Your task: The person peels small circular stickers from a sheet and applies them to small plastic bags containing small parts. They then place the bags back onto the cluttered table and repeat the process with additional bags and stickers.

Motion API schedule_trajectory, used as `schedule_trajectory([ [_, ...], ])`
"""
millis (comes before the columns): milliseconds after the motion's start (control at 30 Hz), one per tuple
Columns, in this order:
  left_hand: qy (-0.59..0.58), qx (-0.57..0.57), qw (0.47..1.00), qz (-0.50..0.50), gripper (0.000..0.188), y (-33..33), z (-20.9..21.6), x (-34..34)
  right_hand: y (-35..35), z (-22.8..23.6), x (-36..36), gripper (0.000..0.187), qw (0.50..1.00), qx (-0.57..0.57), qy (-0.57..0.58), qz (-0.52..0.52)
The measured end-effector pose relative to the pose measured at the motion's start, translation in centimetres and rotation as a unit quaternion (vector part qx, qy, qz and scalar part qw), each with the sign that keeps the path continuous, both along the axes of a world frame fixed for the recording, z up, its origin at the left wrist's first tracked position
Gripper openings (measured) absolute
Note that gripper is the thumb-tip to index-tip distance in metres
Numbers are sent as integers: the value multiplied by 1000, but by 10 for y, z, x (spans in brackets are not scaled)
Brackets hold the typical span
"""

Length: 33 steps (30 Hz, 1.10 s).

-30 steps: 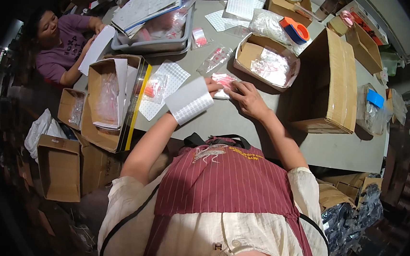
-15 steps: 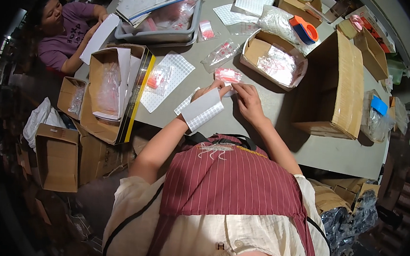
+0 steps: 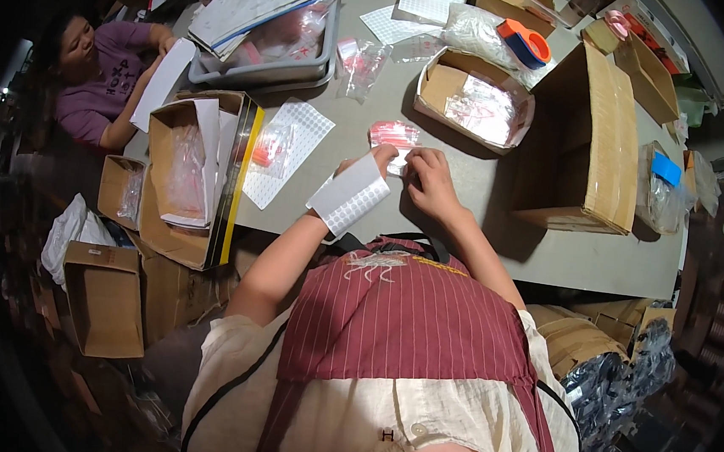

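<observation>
My left hand (image 3: 374, 161) is closed at the near edge of a small clear plastic bag (image 3: 395, 133) with red in it or on it, and pinches that edge. Over the back of this hand and its wrist lies a white sheet of round stickers (image 3: 353, 193), partly folded, which hides most of the palm. Close beside it, my right hand (image 3: 430, 182) has its fingers curled inward above the table, near the bag's right corner. Whatever its fingertips grip is too small to make out.
Ahead to the right stands a shallow carton (image 3: 471, 137) of clear bags, beside a tall cardboard box (image 3: 589, 150). Another sticker sheet (image 3: 296, 149) lies left, near an open box (image 3: 183, 229). A grey bin (image 3: 328, 62) stands behind. A person (image 3: 101, 78) holds white paper at far left.
The view has shifted slightly. A clear bag that was ahead of my hands now lies farther away, against a pink-marked packet. My right fingers have curled in more.
</observation>
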<state>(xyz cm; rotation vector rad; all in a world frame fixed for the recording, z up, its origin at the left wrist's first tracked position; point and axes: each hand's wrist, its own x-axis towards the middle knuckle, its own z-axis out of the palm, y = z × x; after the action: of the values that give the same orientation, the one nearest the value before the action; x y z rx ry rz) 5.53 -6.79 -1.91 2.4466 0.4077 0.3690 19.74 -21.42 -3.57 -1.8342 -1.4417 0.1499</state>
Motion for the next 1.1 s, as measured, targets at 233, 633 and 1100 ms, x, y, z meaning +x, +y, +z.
schedule_trajectory([
  [233,8,-15,1000,-20,28,2,-3,2,-28,19,-12,15,990,60,-54,118],
  [633,71,7,997,-12,34,-7,6,0,5,41,2,47,886,-73,457,42],
  [1100,9,125,992,-8,45,-5,-16,0,-8,82,7,47,775,-189,593,114],
])
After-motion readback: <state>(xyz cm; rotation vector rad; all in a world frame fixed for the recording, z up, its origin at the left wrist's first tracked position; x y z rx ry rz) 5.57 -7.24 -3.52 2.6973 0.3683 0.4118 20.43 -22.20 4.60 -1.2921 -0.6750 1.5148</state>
